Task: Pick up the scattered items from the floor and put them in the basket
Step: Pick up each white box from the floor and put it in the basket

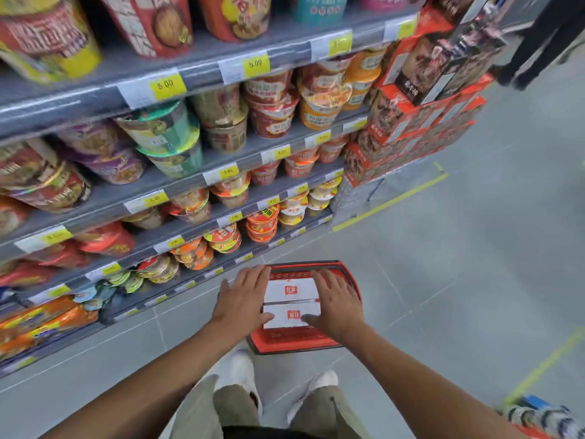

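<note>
Low in the middle of the frame, two white boxes (291,291) lie side by side over the red basket (294,343), their long sides running left to right. The left hand (243,299) and right hand (338,304) press flat on the short ends, fingers straight, equally near. I cannot tell whether the boxes already rest inside; I'd say release comes next.

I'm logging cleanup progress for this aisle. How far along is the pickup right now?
Done: two white boxes lie side by side inside the red basket. In hand: left hand and right hand, fingers straight, flank those boxes, apparently settling them. Left: no loose items show on the grey floor nearby; a striped bundle at the bottom-right edge is cut off, so unclear.
</note>
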